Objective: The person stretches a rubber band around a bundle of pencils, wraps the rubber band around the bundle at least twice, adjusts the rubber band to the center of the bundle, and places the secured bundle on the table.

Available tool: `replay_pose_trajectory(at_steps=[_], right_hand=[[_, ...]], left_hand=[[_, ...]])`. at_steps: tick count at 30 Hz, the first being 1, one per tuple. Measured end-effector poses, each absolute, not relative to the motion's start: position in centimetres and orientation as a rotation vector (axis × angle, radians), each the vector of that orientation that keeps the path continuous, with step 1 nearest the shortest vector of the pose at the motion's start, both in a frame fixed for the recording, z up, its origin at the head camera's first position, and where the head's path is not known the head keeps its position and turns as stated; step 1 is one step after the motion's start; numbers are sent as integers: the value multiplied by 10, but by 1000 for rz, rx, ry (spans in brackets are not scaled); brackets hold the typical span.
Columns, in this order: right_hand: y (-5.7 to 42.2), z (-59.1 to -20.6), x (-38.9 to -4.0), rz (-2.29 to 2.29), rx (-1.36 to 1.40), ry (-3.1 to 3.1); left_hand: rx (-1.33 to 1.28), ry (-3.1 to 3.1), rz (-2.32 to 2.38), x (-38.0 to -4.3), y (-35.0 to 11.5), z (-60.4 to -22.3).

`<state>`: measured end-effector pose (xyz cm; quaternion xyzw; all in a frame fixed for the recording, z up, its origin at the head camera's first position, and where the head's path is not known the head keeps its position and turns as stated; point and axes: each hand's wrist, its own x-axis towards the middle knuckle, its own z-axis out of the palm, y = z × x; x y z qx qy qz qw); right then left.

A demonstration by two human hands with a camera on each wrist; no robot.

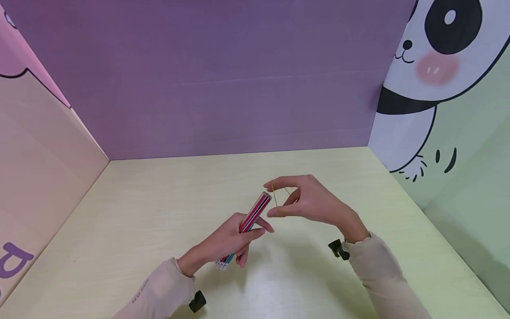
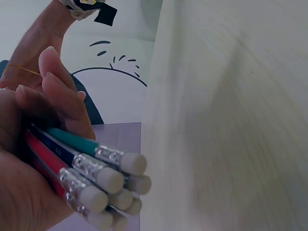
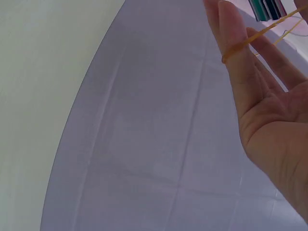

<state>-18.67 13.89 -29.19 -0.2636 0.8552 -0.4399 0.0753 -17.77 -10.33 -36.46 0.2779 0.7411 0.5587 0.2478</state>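
My left hand (image 1: pixel 227 239) grips a bundle of pencils (image 1: pixel 256 212), tilted with its upper end toward my right hand. White erasers in silver ferrules (image 2: pixel 109 180) stick out below the palm in the left wrist view; red, dark blue and green barrels show. My right hand (image 1: pixel 314 201) is beside the bundle's upper end, its fingers and thumb spread apart. A thin yellow-orange rubber band (image 3: pixel 264 31) is looped around those spread fingers and stretched between them. The band runs just past the pencils' upper ends (image 3: pixel 261 9), not around them.
Beneath both hands lies a pale wood-grain tabletop (image 1: pixel 179 190). A purple panel (image 1: pixel 239 88) closes the back, with a pinkish panel (image 1: pixel 36 155) at left and a green panel with a panda drawing (image 1: pixel 458 133) at right. Black clips (image 1: pixel 338 249) hang at both sleeve cuffs.
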Motion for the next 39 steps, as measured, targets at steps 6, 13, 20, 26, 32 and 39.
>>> replay_pose_trajectory(at_steps=[6,13,20,26,32,39], right_hand=[[126,-293,-179,-1268,-850,2553],[118,-298,-176,-1308,-923,2526],[108,-304,-174,-1270,-992,2508],[108,-306,-174,-1258,-998,2524],[108,-307,-175,-1199,-973,2479],[108,-308,-176,-1222,-948,2466]], left_hand=[[770,2043,1482,-175,-101,-367],[822,2090,1425,-173,-99,-369],[864,2129,1383,-168,-97,-366],[869,2133,1366,-166,-96,-364],[846,2126,1393,-166,-99,-362],[869,2130,1411,-168,-101,-360]])
